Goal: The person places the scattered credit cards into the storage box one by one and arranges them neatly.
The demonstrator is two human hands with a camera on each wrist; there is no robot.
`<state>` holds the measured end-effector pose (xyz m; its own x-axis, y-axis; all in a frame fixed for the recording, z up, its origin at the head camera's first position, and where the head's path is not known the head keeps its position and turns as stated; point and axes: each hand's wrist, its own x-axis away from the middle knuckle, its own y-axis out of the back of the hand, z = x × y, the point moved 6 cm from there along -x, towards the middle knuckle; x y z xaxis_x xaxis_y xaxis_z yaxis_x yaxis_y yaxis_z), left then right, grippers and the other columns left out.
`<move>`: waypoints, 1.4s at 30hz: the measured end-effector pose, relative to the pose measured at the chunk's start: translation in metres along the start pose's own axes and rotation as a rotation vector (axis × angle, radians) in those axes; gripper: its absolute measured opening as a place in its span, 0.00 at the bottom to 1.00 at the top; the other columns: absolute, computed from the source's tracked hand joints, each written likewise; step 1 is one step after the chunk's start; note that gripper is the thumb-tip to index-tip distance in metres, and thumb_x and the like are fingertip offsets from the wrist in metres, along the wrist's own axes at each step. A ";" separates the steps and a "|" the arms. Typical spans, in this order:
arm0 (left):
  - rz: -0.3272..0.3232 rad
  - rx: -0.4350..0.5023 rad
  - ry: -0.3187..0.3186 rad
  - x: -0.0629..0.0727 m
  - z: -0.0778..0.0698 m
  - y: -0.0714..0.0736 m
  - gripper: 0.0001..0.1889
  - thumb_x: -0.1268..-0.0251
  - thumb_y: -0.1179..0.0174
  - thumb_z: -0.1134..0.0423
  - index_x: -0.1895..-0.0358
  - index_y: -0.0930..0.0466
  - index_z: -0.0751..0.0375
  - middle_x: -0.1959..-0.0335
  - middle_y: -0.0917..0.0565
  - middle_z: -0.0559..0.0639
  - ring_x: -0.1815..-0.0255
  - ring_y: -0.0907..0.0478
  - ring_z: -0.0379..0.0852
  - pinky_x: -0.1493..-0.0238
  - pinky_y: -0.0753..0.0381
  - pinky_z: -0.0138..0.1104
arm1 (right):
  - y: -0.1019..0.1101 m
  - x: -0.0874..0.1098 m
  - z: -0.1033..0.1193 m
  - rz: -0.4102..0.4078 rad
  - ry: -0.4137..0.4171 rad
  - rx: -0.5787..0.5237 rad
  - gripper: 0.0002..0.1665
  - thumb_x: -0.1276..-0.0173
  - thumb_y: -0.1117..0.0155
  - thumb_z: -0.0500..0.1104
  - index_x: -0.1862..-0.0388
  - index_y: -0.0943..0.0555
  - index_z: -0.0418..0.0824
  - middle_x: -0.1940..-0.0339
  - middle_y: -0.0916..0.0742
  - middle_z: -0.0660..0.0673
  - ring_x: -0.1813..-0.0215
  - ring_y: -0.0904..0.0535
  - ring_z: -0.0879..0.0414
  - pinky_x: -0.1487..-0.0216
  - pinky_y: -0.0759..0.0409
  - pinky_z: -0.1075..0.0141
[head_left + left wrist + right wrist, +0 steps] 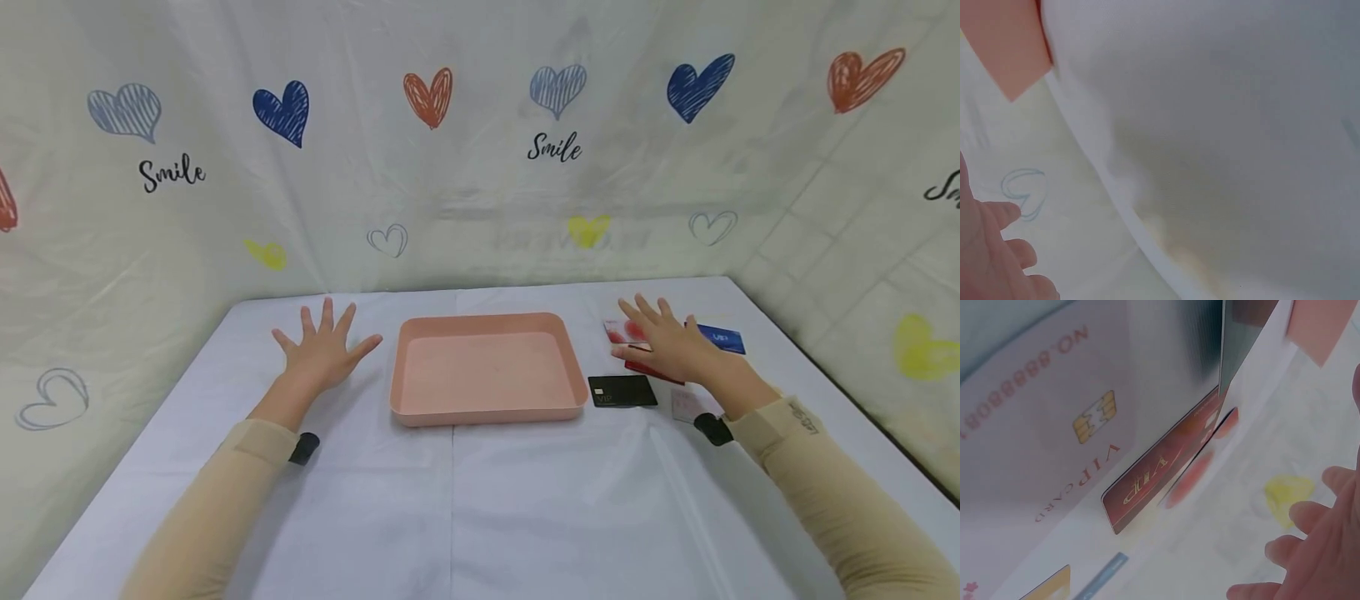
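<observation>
My left hand (318, 358) is spread with straight fingers over the white cloth, left of a pink rectangular tray (491, 371), and holds nothing. On the tray's other side my right hand (671, 346) also has its fingers extended, above several cards. A black VIP card (622, 394) lies beside the tray's near right corner. Partly covered in the head view are a dark red VIP card (1160, 465) and a white card with red shapes (615, 331). A blue VIP card (724, 338) lies beyond the hand, and a pale pink VIP card (1041, 425) is near the wrist.
White cloth (465, 500) covers the table. Behind it and at both sides hangs a pale curtain (480, 183) printed with hearts and "Smile". A yellow card edge (1050, 586) shows low in the right wrist view. Dark wrist devices (712, 429) sit under both sleeves.
</observation>
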<state>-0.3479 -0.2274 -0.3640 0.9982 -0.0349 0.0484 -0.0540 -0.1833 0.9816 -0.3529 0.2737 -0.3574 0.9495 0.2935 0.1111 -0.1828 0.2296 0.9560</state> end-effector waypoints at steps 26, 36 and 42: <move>-0.009 0.013 -0.155 0.025 -0.026 -0.004 0.55 0.30 0.54 0.25 0.16 0.62 0.61 0.16 0.64 0.61 0.18 0.72 0.69 0.34 0.75 0.76 | -0.007 0.038 0.021 0.034 0.190 -0.068 0.56 0.29 0.36 0.66 0.14 0.52 0.48 0.17 0.42 0.32 0.20 0.50 0.28 0.29 0.46 0.29; 0.005 0.019 -0.197 0.032 -0.034 -0.008 0.56 0.31 0.51 0.26 0.16 0.61 0.64 0.15 0.63 0.60 0.17 0.70 0.65 0.33 0.73 0.75 | -0.016 0.044 0.020 0.058 0.191 -0.030 0.59 0.34 0.32 0.69 0.14 0.49 0.50 0.23 0.31 0.31 0.27 0.33 0.30 0.33 0.35 0.31; 0.043 0.025 -0.232 0.037 -0.040 -0.013 0.58 0.32 0.51 0.24 0.17 0.62 0.66 0.16 0.60 0.61 0.17 0.67 0.63 0.31 0.71 0.74 | -0.018 0.044 0.018 0.073 0.216 0.001 0.56 0.37 0.26 0.64 0.18 0.38 0.41 0.24 0.29 0.31 0.30 0.29 0.31 0.34 0.30 0.35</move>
<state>-0.3096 -0.1866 -0.3679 0.9625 -0.2678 0.0438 -0.1003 -0.2012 0.9744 -0.3028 0.2656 -0.3645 0.8570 0.5014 0.1191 -0.2486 0.1997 0.9478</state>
